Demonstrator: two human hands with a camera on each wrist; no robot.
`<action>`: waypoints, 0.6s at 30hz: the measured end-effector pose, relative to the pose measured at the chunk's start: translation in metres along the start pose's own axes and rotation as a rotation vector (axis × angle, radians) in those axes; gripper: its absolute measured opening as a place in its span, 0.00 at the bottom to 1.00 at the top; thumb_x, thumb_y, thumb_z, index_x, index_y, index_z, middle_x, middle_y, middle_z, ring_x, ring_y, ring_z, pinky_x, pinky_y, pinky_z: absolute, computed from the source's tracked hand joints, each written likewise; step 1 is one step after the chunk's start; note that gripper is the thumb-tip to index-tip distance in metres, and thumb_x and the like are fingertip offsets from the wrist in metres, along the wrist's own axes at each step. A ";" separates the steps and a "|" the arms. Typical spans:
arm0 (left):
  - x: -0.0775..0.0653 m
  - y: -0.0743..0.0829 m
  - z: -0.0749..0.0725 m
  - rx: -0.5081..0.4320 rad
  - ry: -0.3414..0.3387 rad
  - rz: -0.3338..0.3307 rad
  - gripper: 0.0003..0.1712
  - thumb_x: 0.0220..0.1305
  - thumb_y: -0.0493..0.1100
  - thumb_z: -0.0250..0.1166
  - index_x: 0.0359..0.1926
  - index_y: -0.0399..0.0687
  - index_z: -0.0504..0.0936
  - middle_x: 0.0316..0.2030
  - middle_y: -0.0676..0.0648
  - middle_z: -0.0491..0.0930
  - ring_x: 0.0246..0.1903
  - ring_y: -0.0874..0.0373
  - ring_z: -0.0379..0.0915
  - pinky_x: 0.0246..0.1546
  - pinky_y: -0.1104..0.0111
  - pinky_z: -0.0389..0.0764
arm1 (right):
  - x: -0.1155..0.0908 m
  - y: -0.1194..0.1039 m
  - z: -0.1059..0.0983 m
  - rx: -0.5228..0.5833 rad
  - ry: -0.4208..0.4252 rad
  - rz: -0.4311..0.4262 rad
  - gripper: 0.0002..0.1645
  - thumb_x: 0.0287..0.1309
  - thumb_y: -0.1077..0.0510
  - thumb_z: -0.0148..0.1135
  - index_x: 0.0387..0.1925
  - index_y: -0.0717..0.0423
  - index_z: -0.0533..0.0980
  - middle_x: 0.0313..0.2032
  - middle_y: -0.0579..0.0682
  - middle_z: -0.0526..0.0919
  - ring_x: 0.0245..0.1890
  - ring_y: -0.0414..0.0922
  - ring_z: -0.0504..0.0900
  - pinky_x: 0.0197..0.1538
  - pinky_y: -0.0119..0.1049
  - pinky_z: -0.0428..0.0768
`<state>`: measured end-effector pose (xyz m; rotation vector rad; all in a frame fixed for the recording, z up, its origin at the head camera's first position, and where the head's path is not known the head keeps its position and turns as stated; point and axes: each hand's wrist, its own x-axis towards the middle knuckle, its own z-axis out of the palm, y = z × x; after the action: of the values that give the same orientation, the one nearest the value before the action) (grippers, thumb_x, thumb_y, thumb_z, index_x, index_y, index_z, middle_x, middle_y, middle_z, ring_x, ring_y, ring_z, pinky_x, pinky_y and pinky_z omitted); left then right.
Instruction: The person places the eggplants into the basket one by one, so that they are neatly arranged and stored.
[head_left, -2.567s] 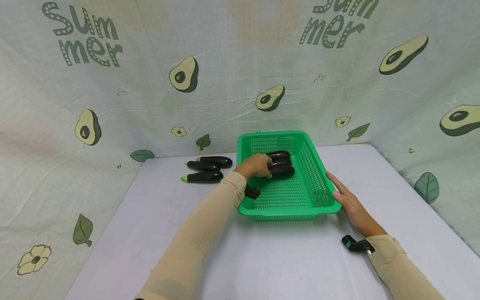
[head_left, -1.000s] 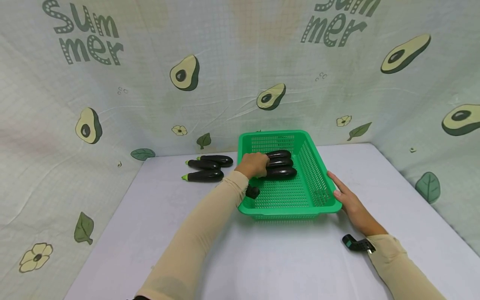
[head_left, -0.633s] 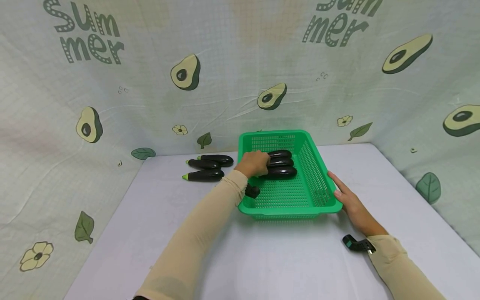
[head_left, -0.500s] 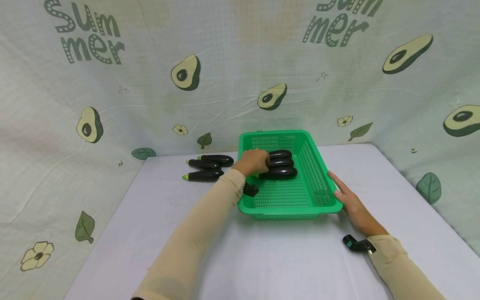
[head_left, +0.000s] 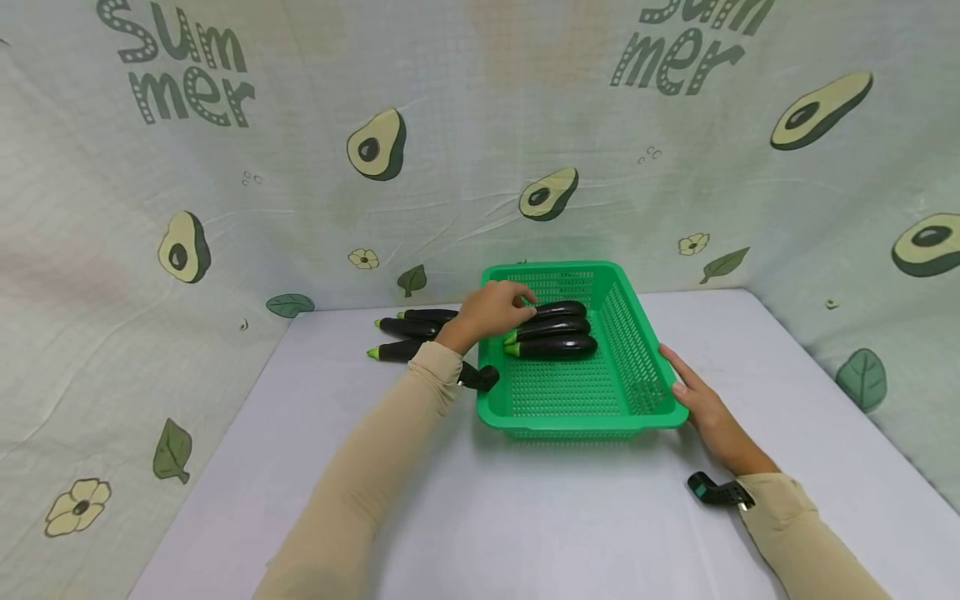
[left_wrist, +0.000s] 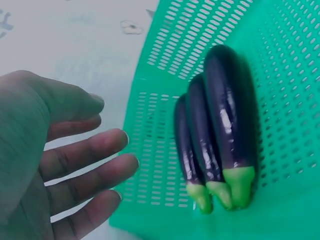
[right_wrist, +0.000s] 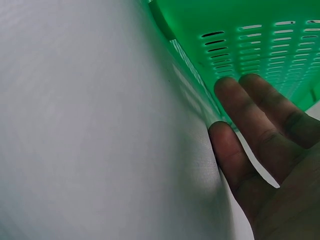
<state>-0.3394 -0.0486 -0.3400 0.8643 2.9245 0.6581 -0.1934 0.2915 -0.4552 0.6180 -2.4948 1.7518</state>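
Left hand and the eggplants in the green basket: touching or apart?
Apart. In the left wrist view, the green basket shows between the left hand and all three eggplants.

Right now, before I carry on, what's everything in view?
Table: 1, white, foreground
Backdrop: 1, pale, green-and-yellow prints, behind table
Basket: 1, green, on table
Eggplants inside: 3, dark purple, in basket
Eggplants outside: 3, dark purple, left of basket, partly hidden
Wrist devices: 2, black, one per wrist
Sleeves: 2, beige, on the arms
Left fingers: one set, bare, near basket's left rim, holding nothing
Right fingers: one set, bare, against basket's right side
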 end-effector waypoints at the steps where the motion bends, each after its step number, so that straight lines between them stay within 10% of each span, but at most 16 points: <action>1: -0.003 -0.002 -0.002 -0.017 0.015 0.000 0.16 0.73 0.52 0.60 0.57 0.59 0.83 0.46 0.53 0.84 0.39 0.60 0.79 0.32 0.63 0.77 | 0.000 0.000 0.000 0.000 0.000 0.000 0.33 0.81 0.54 0.34 0.81 0.40 0.43 0.79 0.51 0.39 0.72 0.30 0.47 0.58 0.16 0.58; 18: -0.059 -0.052 -0.016 -0.217 0.233 -0.040 0.18 0.75 0.52 0.58 0.57 0.52 0.84 0.46 0.51 0.83 0.44 0.56 0.79 0.44 0.56 0.79 | 0.000 0.000 0.002 0.062 -0.010 -0.029 0.35 0.79 0.58 0.36 0.81 0.43 0.42 0.80 0.51 0.36 0.73 0.32 0.45 0.59 0.17 0.57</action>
<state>-0.3186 -0.1256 -0.3517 0.7503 2.9791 1.1191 -0.1935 0.2899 -0.4556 0.6648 -2.4335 1.8262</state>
